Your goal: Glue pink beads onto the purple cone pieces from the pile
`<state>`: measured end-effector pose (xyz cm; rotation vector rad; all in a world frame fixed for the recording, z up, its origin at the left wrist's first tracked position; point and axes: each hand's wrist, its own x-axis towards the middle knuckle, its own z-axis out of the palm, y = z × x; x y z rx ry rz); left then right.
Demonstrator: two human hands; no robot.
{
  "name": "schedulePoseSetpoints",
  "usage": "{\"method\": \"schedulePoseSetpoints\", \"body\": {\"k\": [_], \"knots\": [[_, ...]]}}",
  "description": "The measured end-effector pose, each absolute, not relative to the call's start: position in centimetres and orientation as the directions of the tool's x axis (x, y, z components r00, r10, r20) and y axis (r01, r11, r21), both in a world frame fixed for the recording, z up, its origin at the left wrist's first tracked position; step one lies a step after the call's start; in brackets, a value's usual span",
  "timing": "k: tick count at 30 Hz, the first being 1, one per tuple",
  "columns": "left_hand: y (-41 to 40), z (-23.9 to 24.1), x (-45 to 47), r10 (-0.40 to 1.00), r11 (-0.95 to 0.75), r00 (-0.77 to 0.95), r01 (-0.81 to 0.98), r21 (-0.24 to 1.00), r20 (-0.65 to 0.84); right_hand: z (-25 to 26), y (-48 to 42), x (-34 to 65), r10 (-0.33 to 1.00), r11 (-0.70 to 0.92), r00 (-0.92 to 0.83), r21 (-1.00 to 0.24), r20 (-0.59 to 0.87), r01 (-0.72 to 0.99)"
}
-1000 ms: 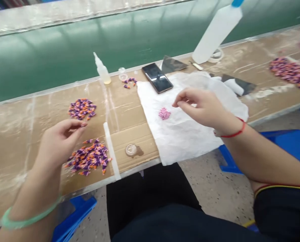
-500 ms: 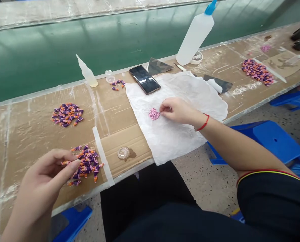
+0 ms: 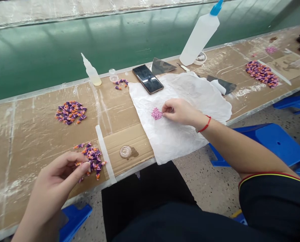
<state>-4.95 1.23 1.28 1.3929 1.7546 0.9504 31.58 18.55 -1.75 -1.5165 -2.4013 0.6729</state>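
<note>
My left hand (image 3: 60,179) is closed in a pinch at the near pile of small purple, orange and pink figures (image 3: 95,158). A bit of orange and pink shows between its thumb and forefinger, apparently one such figure. Over the white cloth (image 3: 170,141), the fingertips of my right hand (image 3: 176,111) are pressed together at the right edge of a small heap of pink and white bits (image 3: 156,113). What they hold, if anything, is too small to make out. A clear round dish (image 3: 125,152) with some liquid sits on the cardboard between my hands.
Another figure pile (image 3: 71,112) lies farther left, with a few more near a small dropper bottle (image 3: 92,73). A phone (image 3: 148,79) rests on the cloth's far edge. Behind it stands a large white bottle (image 3: 199,38). A third pile (image 3: 262,74) is at right, above blue stools (image 3: 268,143).
My left hand has moved right, farther over the near pile, with the orange and pink bit in its fingers. My right hand stays at the pink heap. The view has shifted slightly.
</note>
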Motion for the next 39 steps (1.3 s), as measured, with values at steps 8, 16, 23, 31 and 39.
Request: {"method": "schedulePoseSetpoints", "body": {"k": [8, 16, 23, 31, 39], "knots": [[0.8, 1.4, -4.4, 0.981, 0.125, -0.188, 0.491, 0.862, -0.035, -1.7, 18.2, 31.2, 0.912, 0.327, -0.403, -0.462, -0.075, 0.825], [0.2, 1.5, -3.9, 0.979, 0.144, -0.195, 0.484, 0.863, -0.054, -1.8, 18.3, 30.5, 0.910, 0.345, -0.408, -0.416, -0.071, 0.841], [-0.4, 0.4, -4.9, 0.989, 0.096, -0.149, 0.480, 0.872, -0.027, -2.5, 18.0, 30.8, 0.919, 0.364, -0.394, -0.388, 0.003, 0.847], [-0.1, 0.8, -4.3, 0.986, 0.112, -0.159, 0.474, 0.873, -0.040, -2.7, 18.3, 31.4, 0.929, 0.357, -0.364, -0.420, 0.067, 0.834], [-0.6, 2.0, -3.2, 0.951, 0.263, -0.260, 0.407, 0.875, -0.165, -2.3, 19.8, 31.6, 0.871, 0.454, -0.490, -0.441, 0.037, 0.774]]}}
